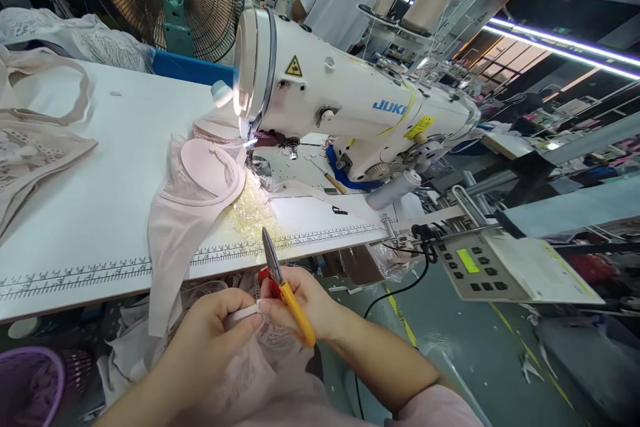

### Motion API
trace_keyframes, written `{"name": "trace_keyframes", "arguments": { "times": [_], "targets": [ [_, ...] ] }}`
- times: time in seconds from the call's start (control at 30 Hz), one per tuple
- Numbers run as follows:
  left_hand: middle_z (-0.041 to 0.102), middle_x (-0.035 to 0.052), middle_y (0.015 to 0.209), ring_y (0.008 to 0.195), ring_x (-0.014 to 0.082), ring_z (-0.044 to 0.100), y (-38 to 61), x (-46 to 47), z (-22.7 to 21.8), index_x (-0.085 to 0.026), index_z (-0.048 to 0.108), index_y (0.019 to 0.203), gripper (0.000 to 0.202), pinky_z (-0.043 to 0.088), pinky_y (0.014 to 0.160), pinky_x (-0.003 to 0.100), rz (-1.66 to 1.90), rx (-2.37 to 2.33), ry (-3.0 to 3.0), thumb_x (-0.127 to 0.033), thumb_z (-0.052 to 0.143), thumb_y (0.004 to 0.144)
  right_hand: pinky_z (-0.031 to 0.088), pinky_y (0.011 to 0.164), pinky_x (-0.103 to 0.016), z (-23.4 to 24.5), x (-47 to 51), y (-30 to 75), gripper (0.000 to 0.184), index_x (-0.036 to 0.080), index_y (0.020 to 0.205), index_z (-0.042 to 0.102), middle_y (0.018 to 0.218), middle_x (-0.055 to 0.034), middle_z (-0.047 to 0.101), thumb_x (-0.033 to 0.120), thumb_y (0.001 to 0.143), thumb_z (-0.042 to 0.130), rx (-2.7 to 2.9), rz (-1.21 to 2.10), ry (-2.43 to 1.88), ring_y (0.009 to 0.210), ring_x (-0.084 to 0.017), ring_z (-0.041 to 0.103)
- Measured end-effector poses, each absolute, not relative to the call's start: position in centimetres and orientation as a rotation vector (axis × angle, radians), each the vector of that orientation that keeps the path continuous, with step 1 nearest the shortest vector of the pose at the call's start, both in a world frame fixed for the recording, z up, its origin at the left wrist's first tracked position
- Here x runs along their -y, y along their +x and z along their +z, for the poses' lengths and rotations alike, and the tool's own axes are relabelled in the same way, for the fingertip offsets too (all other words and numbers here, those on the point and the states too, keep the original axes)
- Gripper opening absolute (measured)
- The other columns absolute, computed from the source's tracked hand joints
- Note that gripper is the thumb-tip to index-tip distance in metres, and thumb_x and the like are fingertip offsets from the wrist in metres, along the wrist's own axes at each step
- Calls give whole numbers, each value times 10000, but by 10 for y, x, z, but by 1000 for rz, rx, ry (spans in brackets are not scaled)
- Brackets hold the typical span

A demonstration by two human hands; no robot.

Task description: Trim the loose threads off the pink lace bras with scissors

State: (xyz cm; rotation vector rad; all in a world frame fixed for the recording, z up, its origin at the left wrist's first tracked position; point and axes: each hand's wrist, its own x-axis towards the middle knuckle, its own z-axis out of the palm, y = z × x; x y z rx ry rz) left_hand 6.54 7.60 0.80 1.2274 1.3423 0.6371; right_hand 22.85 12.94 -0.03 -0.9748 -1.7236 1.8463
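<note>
My left hand [213, 330] is closed, pinching a narrow pale strap [243, 312] between thumb and fingers in front of the table edge. Close beside it, my right hand [313, 303] is closed around scissors [299, 315] with orange and red handles, their blades pointing up and away. Its thumb and fingertips meet the strap's other end. Pale lace fabric hangs below both hands, partly hidden by them. On the table just beyond, a light pink bra [205, 197] lies by the needle area of a white sewing machine [310, 73], one wing draped over the edge.
More bra pieces [40, 147] lie at the left of the white table [120, 213], which has a printed ruler along its front. A fan [173, 20] stands behind. A control box [480, 263] sits at right, a purple basket [57, 373] at lower left. Someone in white stands beyond the machine.
</note>
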Motion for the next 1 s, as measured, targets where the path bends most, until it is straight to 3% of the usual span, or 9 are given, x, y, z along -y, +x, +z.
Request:
{"name": "trace_keyframes", "arguments": {
  "times": [0.3,0.47,0.63,1.0],
  "targets": [
    [330,-68,526,487,101,288,57,-83,9,-201,436,550,311,242,467,229,652,-1292,1080,-458,543,689,330,508,-221,-7,-132,269,570,182,745,442,635,28,451,752,732,420,2477,1625,-865,551,-95,400],
    [320,-82,498,452,87,259,56,-86,5,-197,469,583,288,195,450,225,615,-1311,1025,-453,546,692,258,477,-232,-16,-126,278,624,207,676,291,627,27,376,830,712,299,2797,1332,-912,532,-94,324],
    [358,-68,538,504,100,303,51,-88,-1,-187,490,609,297,225,493,233,632,-1292,1055,-454,540,729,240,476,-238,-15,-125,279,683,210,679,256,630,25,363,883,681,142,2811,1275,-909,521,-96,286],
    [293,-93,483,457,84,231,48,-87,-4,-211,408,581,288,154,469,241,541,-1332,948,-428,572,676,243,519,-232,-7,-123,267,652,200,677,335,647,15,430,845,648,419,2903,1188,-1146,545,-112,319]
  ]
}}
